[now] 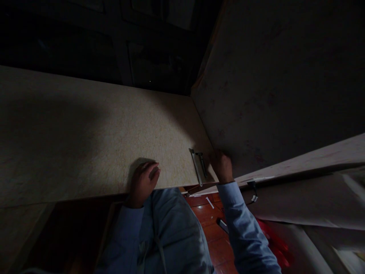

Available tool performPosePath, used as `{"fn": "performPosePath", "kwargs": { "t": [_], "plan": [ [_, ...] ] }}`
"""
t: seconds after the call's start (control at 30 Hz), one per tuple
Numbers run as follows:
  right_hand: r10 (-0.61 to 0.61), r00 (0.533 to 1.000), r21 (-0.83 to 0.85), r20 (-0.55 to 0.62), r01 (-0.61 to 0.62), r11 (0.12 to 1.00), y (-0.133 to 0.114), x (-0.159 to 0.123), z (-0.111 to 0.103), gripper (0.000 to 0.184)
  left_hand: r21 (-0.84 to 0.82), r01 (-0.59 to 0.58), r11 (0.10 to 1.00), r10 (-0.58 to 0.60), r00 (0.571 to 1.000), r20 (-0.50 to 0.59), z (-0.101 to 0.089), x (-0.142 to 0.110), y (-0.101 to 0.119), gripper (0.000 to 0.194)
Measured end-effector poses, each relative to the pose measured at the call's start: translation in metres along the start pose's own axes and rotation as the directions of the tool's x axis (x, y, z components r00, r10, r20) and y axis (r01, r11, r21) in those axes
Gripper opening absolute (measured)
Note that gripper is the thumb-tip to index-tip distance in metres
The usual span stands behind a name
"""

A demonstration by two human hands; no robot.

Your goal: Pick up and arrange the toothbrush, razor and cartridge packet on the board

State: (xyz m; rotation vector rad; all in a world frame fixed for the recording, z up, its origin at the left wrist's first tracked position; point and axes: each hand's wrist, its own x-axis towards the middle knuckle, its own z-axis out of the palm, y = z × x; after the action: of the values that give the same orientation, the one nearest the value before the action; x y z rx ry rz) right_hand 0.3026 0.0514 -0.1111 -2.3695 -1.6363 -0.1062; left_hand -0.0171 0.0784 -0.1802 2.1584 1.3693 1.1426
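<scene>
My left hand [144, 180] rests at the front edge of a pale speckled tabletop [119, 148]. Its fingers curve loosely, the thumb stands apart, and nothing shows in it. At the tabletop's right edge, against the wall, my right hand [221, 165] is closed with its fingers curled. Deep shadow covers its fingertips, so I cannot make out what they hold, if anything. Just left of this hand lie a long thin silvery tool [196, 167] and a dark tool [202, 163] with a short crosspiece at its far end, side by side.
A dark wall [285, 83] with faint patterning bounds the right side. Dark panels [85, 49] stand behind the tabletop. Below lies a reddish tiled floor [211, 228] with a white strip [210, 202] and a small dark object [222, 225]. A cable [253, 194] hangs at the right, above something red [275, 243].
</scene>
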Motion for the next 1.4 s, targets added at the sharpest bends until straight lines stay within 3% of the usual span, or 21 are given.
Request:
{"fn": "performPosePath", "kwargs": {
  "t": [0.1, 0.17, 0.23, 0.33, 0.43, 0.5, 0.57, 0.63, 0.73, 0.83, 1.1, 1.4],
  "plan": [
    [-0.025, 0.980, 0.178, -0.199, 0.062, 0.982, 0.001, -0.031, -0.016, 0.034, -0.012, 0.007, 1.000, -0.007, 1.000, -0.002, 0.000, 0.001, 0.001, 0.020],
    [0.014, 0.974, 0.349, -0.225, 0.068, 0.935, -0.007, -0.058, -0.020, 0.035, -0.014, 0.021, 1.000, -0.021, 1.000, -0.004, 0.001, 0.001, 0.001, 0.019],
    [0.015, 0.985, 0.509, -0.172, 0.075, 0.858, -0.025, -0.082, -0.016, 0.031, -0.017, 0.034, 0.999, -0.034, 0.999, -0.007, 0.001, 0.001, 0.002, 0.019],
    [-0.093, 0.995, 0.694, -0.035, 0.091, 0.714, -0.067, -0.102, 0.002, 0.026, -0.053, 0.056, 0.997, -0.057, 0.998, -0.012, 0.001, 0.001, 0.004, 0.019],
    [-0.215, 0.974, 0.856, 0.076, 0.047, 0.514, -0.110, -0.098, 0.025, 0.022, -0.134, 0.109, 0.985, -0.114, 0.993, -0.034, -0.002, -0.001, 0.004, 0.023],
    [-0.224, 0.970, 0.902, 0.097, 0.010, 0.432, -0.133, -0.089, 0.039, 0.023, -0.200, 0.142, 0.969, -0.153, 0.987, -0.042, -0.005, -0.003, 0.004, 0.024],
    [-0.206, 0.977, 0.882, 0.060, 0.045, 0.470, -0.148, -0.079, 0.050, 0.024, -0.258, 0.165, 0.952, -0.182, 0.982, -0.044, -0.006, -0.004, 0.003, 0.024],
    [-0.172, 0.985, 0.807, -0.002, 0.103, 0.582, -0.155, -0.075, 0.058, 0.025, -0.293, 0.183, 0.938, -0.207, 0.977, -0.053, -0.007, -0.006, 0.002, 0.023],
    [-0.224, 0.971, 0.692, -0.084, 0.219, 0.688, -0.153, -0.079, 0.065, 0.028, -0.298, 0.185, 0.936, -0.214, 0.975, -0.066, -0.006, -0.007, 0.003, 0.021],
    [-0.313, 0.940, 0.646, -0.136, 0.323, 0.692, -0.147, -0.087, 0.068, 0.031, -0.217, 0.154, 0.964, -0.172, 0.983, -0.069, -0.004, -0.007, 0.005, 0.018],
    [-0.340, 0.916, 0.609, -0.212, 0.396, 0.687, -0.144, -0.091, 0.072, 0.030, 0.150, 0.043, 0.988, -0.032, 0.997, -0.077, 0.005, -0.008, 0.017, 0.018],
    [-0.335, 0.897, 0.589, -0.290, 0.443, 0.676, -0.144, -0.091, 0.080, 0.029, 0.205, -0.010, 0.979, 0.033, 0.994, -0.108, 0.007, -0.009, 0.014, 0.015]
  ]
}}
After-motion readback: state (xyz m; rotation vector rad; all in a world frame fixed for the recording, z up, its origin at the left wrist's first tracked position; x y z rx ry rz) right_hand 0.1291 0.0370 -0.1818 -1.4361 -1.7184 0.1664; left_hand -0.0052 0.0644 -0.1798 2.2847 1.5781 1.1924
